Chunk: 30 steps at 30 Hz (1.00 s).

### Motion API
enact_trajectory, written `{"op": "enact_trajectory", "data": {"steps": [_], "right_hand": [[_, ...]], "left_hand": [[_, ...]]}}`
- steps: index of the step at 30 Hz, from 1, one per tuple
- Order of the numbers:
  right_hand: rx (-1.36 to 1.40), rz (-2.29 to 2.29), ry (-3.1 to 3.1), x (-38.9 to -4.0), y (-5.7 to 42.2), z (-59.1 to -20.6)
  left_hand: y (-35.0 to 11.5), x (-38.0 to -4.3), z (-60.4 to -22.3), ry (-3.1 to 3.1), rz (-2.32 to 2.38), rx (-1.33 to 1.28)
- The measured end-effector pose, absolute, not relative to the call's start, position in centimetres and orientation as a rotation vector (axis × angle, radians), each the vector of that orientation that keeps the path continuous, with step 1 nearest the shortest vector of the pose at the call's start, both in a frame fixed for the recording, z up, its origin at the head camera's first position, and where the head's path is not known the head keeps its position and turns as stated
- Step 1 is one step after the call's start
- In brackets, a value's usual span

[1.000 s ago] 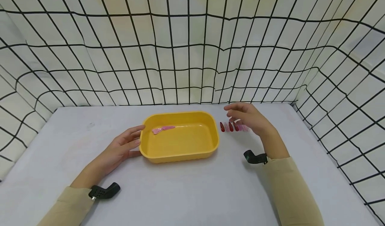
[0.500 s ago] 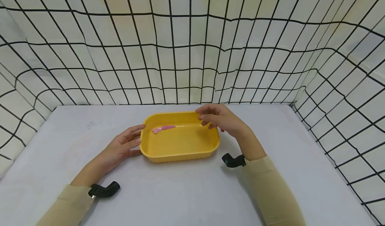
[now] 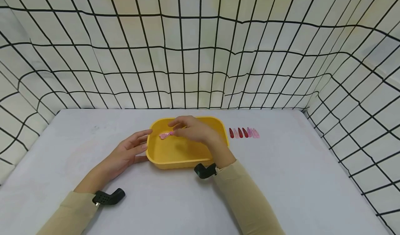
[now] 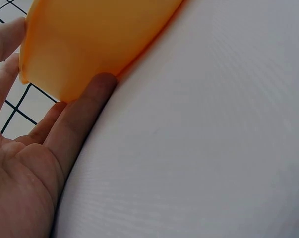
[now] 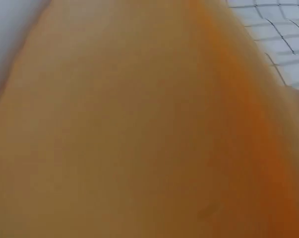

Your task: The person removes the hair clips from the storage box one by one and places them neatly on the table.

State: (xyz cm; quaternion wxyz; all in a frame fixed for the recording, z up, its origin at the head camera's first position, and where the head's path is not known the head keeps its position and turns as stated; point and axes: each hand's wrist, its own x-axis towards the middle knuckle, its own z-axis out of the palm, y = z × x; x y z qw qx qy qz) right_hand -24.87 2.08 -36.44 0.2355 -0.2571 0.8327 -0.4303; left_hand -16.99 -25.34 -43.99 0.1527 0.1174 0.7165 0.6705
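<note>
A yellow plastic tray (image 3: 181,155) stands on the white table, with pink snap hair clips (image 3: 164,135) lying inside it toward the left. My left hand (image 3: 128,151) rests against the tray's left side, fingers extended; in the left wrist view its fingertips lie along the tray wall (image 4: 85,44). Over the tray is my right hand (image 3: 193,130), fingers loosely bent, its fingertips close beside the pink clips and partly covering them. The right wrist view is blurred and filled mostly by the yellow tray (image 5: 119,119).
To the right of the tray, a row of red and pink snap hair clips (image 3: 245,132) lies on the white table (image 3: 297,165). A black wire grid (image 3: 200,49) with white sheeting behind it rises at the back and both sides.
My right hand has moved left from above the row of clips to above the tray, uncovering that row. The left hand stays at the tray's side.
</note>
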Motion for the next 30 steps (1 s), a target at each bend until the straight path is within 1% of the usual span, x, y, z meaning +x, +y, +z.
{"op": "enact_trajectory", "data": {"steps": [5, 8, 12, 21, 30], "right_hand": [[-0.754, -0.933, 2.437, -24.9, 0.0, -37.7], [-0.82, -0.782, 2.49, -24.7, -0.6, -38.2], [-0.83, -0.66, 2.542, -24.1, -0.9, -38.5], [-0.773, -0.549, 2.653, -23.5, -0.4, -38.6], [-0.692, -0.468, 2.719, -23.8, 0.5, -38.7]], "left_hand": [[-25.2, -17.1, -44.0, 2.047, 1.924, 0.358], [-25.2, -17.1, -44.0, 2.048, 1.922, 0.364], [-25.2, -17.0, -44.0, 2.055, 1.915, 0.361], [-25.2, -17.0, -44.0, 2.063, 1.912, 0.339], [-25.2, -16.9, -44.0, 2.053, 1.929, 0.334]]}}
